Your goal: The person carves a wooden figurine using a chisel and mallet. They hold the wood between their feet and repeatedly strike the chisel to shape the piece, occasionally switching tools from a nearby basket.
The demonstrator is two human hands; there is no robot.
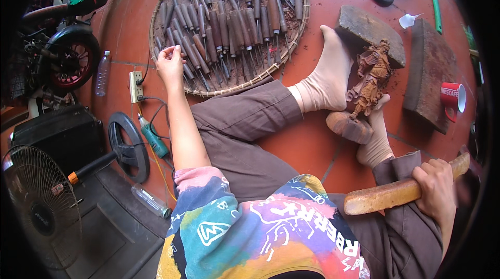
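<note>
Left hand [171, 66] curled, grasp unclear, beside woven tray [250, 83] of chisels [224, 29], right hand [436, 188] gripping wooden mallet [383, 199]

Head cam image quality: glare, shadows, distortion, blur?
Head view: black corners from the fisheye, fan apparently stretched at the left rim; soft light, pale sheen on the upper-left floor, no hard shadows standing out; carved figure fairly sharp, far right edge smeary.

Reddish tiled floor [301, 158] with greyish seams [332, 162]
</note>
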